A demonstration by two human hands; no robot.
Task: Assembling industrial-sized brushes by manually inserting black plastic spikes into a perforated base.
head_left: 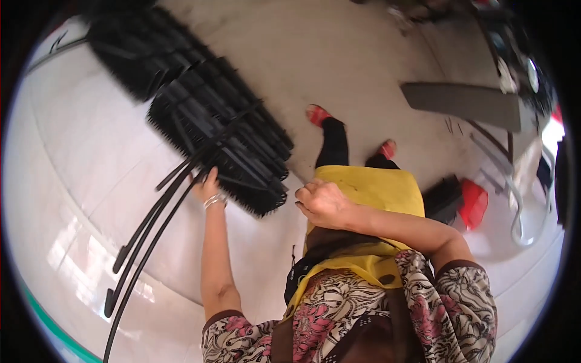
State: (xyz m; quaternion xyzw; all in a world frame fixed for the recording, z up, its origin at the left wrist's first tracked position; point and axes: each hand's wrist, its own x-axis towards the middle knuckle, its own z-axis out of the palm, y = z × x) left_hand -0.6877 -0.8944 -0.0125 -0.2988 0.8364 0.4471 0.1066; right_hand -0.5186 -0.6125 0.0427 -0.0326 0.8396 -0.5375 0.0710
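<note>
My left hand (207,186) is closed at the lower end of a long black handle (150,254), where it meets a stack of black toothed pieces (227,139) that look like dustpans. Two more thin black rods run beside that handle, with hooked ends. Comb-like teeth line the stack's edges. In front of my yellow apron (375,187), my right hand (325,202) is curled into a fist, apart from the stack. Whatever may lie inside its fingers is hidden.
A second black stack (136,48) lies farther off at the upper left. Shiny white flooring (72,181) borders a brown floor area (260,48). To the right stand a grey board (463,106), a red bag-like thing (473,204) and a bent pale metal tube (519,224).
</note>
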